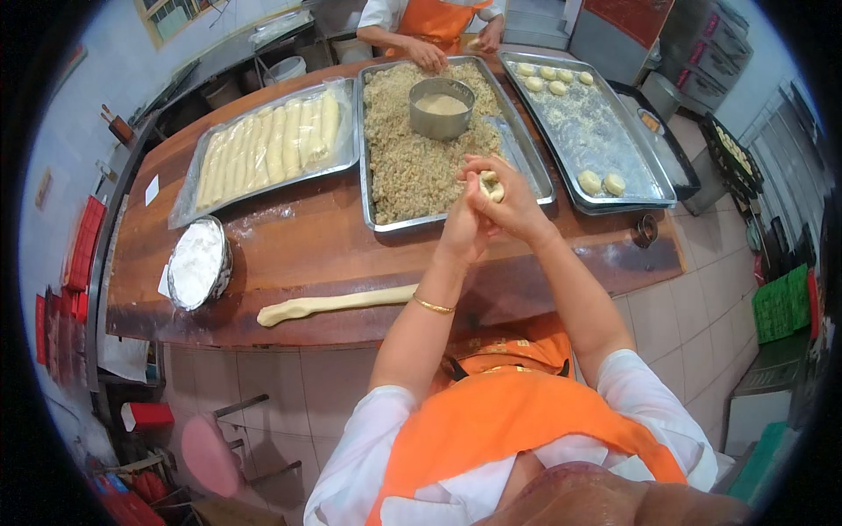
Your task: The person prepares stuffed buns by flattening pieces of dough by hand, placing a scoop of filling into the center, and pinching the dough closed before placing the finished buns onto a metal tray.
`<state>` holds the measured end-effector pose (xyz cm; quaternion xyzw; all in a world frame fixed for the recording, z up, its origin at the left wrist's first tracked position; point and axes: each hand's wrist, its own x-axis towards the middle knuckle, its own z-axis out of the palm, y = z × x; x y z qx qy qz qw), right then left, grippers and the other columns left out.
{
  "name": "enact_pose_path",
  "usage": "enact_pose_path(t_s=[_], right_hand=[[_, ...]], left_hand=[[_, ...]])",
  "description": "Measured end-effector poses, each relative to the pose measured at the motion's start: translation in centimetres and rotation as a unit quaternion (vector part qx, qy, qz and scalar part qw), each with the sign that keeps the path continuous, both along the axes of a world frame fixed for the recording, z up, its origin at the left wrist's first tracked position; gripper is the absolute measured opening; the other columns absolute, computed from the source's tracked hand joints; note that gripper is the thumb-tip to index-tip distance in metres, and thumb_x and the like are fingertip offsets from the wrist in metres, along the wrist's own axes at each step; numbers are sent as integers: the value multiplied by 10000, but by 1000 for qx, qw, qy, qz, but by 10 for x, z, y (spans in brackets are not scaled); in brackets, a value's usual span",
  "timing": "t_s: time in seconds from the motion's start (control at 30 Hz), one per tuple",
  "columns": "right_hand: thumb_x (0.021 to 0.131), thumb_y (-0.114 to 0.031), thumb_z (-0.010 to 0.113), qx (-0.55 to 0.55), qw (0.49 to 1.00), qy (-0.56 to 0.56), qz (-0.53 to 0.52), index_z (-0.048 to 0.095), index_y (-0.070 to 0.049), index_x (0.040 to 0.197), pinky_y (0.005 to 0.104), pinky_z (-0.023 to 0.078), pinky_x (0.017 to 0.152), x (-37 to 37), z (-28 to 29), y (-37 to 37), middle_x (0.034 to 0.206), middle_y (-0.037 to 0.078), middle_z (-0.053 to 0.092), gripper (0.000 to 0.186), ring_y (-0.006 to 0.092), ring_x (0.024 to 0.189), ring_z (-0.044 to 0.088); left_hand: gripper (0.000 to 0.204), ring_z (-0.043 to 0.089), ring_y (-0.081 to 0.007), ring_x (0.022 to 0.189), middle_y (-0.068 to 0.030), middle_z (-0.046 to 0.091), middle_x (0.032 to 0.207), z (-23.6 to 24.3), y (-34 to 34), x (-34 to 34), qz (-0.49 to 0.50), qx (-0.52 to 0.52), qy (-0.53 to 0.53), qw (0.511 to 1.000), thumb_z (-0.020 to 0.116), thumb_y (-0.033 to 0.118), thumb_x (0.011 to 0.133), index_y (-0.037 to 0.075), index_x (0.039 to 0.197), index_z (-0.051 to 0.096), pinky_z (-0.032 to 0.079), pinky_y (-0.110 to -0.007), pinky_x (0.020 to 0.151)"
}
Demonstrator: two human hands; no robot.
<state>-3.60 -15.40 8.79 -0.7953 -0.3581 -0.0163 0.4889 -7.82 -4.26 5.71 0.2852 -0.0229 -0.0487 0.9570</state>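
Note:
Above the near right corner of the filling tray (412, 225), my left hand (467, 213) and my right hand (519, 209) are cupped together around a small piece of pale dough (492, 186). The fingers of both are closed about it and hide most of its sides. Crumbly greenish-tan filling (399, 171) covers much of that tray. A round metal container (438, 130) of tan powder sits in the filling. Below my hands, a long dough rope (342, 305) lies on the wooden table (289, 238), partly behind my left forearm.
Dough rolls (267, 145) lie under plastic on a left tray. A bowl of white flour (197, 261) stands near the left edge. The right tray (583, 131) holds several small round buns. Across the table, a co-worker's hand (425, 55) reaches the filling. A small dark ring (645, 230) sits at right.

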Motion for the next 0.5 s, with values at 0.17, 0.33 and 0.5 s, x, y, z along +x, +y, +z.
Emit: enact_pose_path(t_s=[0.17, 0.33, 0.5], right_hand=[[960, -649, 497, 284, 947, 80, -131, 564, -64, 1319, 306, 475, 933, 35, -15, 19, 1335, 92, 598, 690, 195, 1108, 620], [1037, -558, 404, 243, 931, 257, -85, 462, -68, 1427, 347, 429, 1017, 103, -49, 24, 1413, 96, 527, 630, 189, 1253, 510], [1045, -492, 402, 191, 966, 39, -167, 463, -21, 1431, 374, 353, 1106, 59, -34, 33, 1444, 169, 493, 611, 249, 1307, 483]], left_hand=[[454, 445, -102, 484, -1, 574, 741, -8, -9, 25, 96, -89, 39, 991, 346, 530, 1058, 123, 976, 532, 340, -220, 398], [395, 625, -198, 795, -36, 595, 812, -3, -35, 99, 466, 255, -62, 845, 389, 454, 1063, 104, 944, 528, 496, -385, 712], [432, 617, -231, 768, -28, 586, 798, -24, 30, 118, 411, 288, 42, 864, 383, 458, 1062, 77, 917, 525, 490, -400, 690]])
